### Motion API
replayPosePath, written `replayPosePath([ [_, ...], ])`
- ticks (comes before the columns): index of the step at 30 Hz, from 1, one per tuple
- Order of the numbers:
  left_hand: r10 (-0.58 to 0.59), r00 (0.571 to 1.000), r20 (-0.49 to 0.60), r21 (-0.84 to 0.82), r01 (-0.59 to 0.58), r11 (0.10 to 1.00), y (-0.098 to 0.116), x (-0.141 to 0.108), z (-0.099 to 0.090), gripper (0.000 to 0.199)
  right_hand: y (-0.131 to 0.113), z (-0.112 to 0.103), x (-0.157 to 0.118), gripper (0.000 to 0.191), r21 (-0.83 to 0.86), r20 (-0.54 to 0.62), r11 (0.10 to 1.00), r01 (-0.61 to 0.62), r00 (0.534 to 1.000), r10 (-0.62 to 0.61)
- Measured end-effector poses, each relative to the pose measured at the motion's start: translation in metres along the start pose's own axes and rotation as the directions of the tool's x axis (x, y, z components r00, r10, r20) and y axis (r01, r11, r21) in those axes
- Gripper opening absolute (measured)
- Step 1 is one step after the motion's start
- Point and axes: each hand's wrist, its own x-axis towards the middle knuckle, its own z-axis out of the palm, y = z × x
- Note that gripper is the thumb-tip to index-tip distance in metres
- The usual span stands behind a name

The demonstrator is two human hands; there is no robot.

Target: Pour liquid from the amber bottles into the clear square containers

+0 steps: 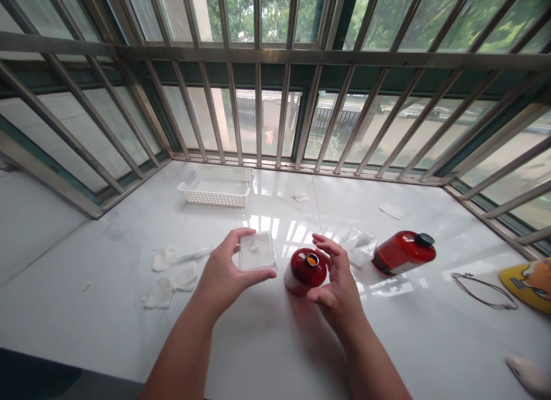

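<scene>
My left hand (pixel 224 269) grips a clear, square, flat case (pixel 257 252) by its edges, thumb below and fingers above. A small round mark or ring shows on the case; which of the two I cannot tell. Just right of it stands an uncapped red bottle (pixel 301 272), its round mouth showing orange inside. My right hand (pixel 338 276) is curved beside that bottle with thumb and fingers apart. Whether its fingers touch the bottle I cannot make out. A second red bottle (pixel 402 252) with a black cap is farther right.
A white perforated basket (pixel 215 198) sits near the barred window. Crumpled white tissues (pixel 160 292) lie to the left, and clear crinkled plastic (pixel 360 246) lies between the bottles. At right are a thin looped cord (pixel 484 294), a yellow printed object (pixel 529 282) and a pale object (pixel 529 377).
</scene>
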Motion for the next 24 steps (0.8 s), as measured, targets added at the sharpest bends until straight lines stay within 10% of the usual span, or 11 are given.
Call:
replayPosePath([
  [4, 0.104, 0.994, -0.042, 0.047, -0.102, 0.994, 0.021, -0.017, -0.014, 0.09, -0.036, -0.001, -0.005, 0.08, -0.013, -0.233, 0.991, 0.131, 0.964, -0.13],
  [7, 0.217, 0.976, -0.007, 0.135, -0.215, 0.967, 0.038, -0.031, -0.021, 0.091, -0.081, -0.004, -0.011, 0.019, -0.012, -0.439, 0.991, 0.134, 0.889, -0.126],
  [12, 0.366, 0.93, 0.04, 0.18, -0.367, 0.912, 0.058, -0.048, -0.02, 0.092, -0.118, -0.01, -0.019, 0.036, 0.021, -0.115, 0.958, -0.286, 0.951, 0.287],
  [18, 0.473, 0.869, 0.146, 0.123, -0.49, 0.863, 0.074, -0.057, -0.011, 0.093, -0.119, -0.005, -0.026, 0.073, 0.334, 0.356, 0.722, -0.606, 0.791, 0.498],
  [24, 0.52, 0.831, 0.197, -0.035, -0.524, 0.851, 0.078, -0.061, 0.003, 0.101, -0.132, 0.006, -0.024, 0.057, 0.488, 0.333, 0.594, -0.64, 0.765, 0.551],
])
